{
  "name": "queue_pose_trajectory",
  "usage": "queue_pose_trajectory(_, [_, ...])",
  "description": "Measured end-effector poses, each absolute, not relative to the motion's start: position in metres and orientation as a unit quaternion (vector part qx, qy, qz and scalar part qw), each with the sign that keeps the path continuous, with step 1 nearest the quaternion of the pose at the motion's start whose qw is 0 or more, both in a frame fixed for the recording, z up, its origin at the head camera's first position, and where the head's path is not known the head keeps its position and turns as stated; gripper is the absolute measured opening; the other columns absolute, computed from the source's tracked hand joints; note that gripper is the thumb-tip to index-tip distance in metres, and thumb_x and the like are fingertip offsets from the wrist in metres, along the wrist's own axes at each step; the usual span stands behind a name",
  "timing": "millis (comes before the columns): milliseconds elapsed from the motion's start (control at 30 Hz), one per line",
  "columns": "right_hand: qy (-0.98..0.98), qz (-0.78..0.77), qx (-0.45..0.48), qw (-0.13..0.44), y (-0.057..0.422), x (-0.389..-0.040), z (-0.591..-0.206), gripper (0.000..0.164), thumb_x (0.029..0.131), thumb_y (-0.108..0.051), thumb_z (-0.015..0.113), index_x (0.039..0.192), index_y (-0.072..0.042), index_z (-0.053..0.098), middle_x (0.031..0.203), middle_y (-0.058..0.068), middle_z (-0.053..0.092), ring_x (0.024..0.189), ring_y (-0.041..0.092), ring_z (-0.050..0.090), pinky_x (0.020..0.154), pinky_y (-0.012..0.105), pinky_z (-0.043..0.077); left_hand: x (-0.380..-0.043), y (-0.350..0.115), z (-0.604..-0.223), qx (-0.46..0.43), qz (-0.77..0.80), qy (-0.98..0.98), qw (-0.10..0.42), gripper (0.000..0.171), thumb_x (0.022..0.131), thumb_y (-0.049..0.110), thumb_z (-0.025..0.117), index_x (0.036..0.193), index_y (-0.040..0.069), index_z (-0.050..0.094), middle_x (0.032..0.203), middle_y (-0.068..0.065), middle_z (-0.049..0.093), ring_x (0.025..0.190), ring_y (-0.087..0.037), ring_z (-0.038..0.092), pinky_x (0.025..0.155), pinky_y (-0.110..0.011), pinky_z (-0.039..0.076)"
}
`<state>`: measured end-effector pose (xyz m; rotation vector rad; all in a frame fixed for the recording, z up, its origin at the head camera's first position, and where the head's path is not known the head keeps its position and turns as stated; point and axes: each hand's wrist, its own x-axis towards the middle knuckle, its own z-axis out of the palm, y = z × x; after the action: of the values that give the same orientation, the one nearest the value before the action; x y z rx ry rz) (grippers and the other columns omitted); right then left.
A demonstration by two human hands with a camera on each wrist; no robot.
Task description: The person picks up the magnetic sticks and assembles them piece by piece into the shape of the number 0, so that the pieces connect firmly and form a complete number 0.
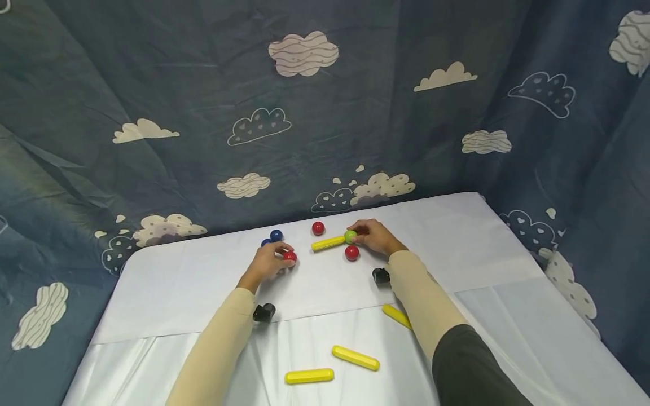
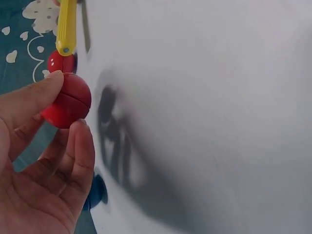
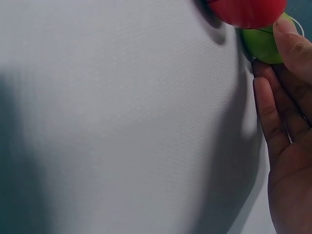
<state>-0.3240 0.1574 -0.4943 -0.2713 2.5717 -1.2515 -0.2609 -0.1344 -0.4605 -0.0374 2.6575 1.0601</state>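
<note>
My left hand (image 1: 265,263) pinches a red ball (image 2: 73,102) between thumb and fingertips; a seam runs round it. My right hand (image 1: 377,237) grips a green ball (image 1: 350,237) by thumb and fingers, at the right end of a yellow stick (image 1: 328,243). The stick's other end points left, toward the left hand, and in the left wrist view a small dark round spot shows on that end. Just in front of the green ball sits another red ball (image 1: 352,252), partly seen at the top of the right wrist view.
Behind the stick lies a third red ball (image 1: 318,228). Two blue balls, one of them (image 1: 276,235) farther back, are beside the left hand. Nearer me on the white cloth (image 1: 203,316) lie more yellow sticks (image 1: 308,376), one partly under the right forearm. A cloud-patterned curtain (image 1: 355,113) hangs behind.
</note>
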Motion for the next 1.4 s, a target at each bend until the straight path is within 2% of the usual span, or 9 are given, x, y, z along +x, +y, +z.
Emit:
queue_pose_trajectory(100, [0.886, -0.432, -0.093, 0.139, 0.157, -0.324, -0.495, 0.034, 0.090, -0.006, 0.066, 0.124, -0.009, 0.063, 0.125, 0.010, 0.060, 0.117, 0.027, 0.053, 0.105, 0.042, 0.038, -0.266, -0.129, -0.463, -0.029, 0.400, 0.905, 0.144, 0.034, 0.084, 0.013, 0.075, 0.117, 0.010, 0.065, 0.114, -0.012, 0.061, 0.090, -0.021, 0.059, 0.071, -0.027, 0.051])
queue_pose_trajectory(400, [0.876, -0.455, -0.081, 0.135, 0.154, -0.324, -0.501, 0.033, 0.087, -0.005, 0.069, 0.119, -0.009, 0.064, 0.120, 0.009, 0.062, 0.111, 0.025, 0.056, 0.103, 0.039, 0.041, -0.272, -0.123, -0.471, -0.050, 0.444, 0.885, 0.129, 0.038, 0.083, 0.014, 0.077, 0.118, 0.009, 0.064, 0.113, -0.013, 0.060, 0.094, -0.022, 0.059, 0.076, -0.027, 0.053])
queue_pose_trajectory(700, [0.871, -0.467, -0.086, 0.128, 0.145, -0.325, -0.496, 0.034, 0.085, -0.001, 0.070, 0.118, -0.006, 0.064, 0.119, 0.011, 0.063, 0.110, 0.025, 0.058, 0.102, 0.038, 0.042, -0.277, -0.122, -0.478, -0.035, 0.448, 0.889, 0.084, 0.035, 0.083, 0.013, 0.076, 0.117, 0.009, 0.065, 0.110, -0.014, 0.062, 0.092, -0.023, 0.060, 0.075, -0.027, 0.053])
queue_pose_trajectory(1033, [0.871, -0.466, -0.081, 0.131, 0.149, -0.326, -0.495, 0.035, 0.084, -0.002, 0.071, 0.118, -0.006, 0.065, 0.118, 0.011, 0.063, 0.109, 0.025, 0.058, 0.101, 0.038, 0.042, -0.284, -0.116, -0.484, -0.030, 0.452, 0.887, 0.086, 0.036, 0.084, 0.015, 0.076, 0.118, 0.011, 0.065, 0.113, -0.014, 0.063, 0.096, -0.024, 0.058, 0.078, -0.030, 0.051])
queue_pose_trajectory(1400, [0.874, -0.462, -0.064, 0.134, 0.155, -0.328, -0.494, 0.034, 0.084, -0.003, 0.071, 0.117, -0.008, 0.065, 0.118, 0.010, 0.063, 0.110, 0.025, 0.057, 0.101, 0.038, 0.042, -0.287, -0.109, -0.485, -0.022, 0.462, 0.881, 0.095, 0.039, 0.083, 0.015, 0.076, 0.120, 0.011, 0.063, 0.114, -0.014, 0.062, 0.093, -0.023, 0.060, 0.077, -0.028, 0.053])
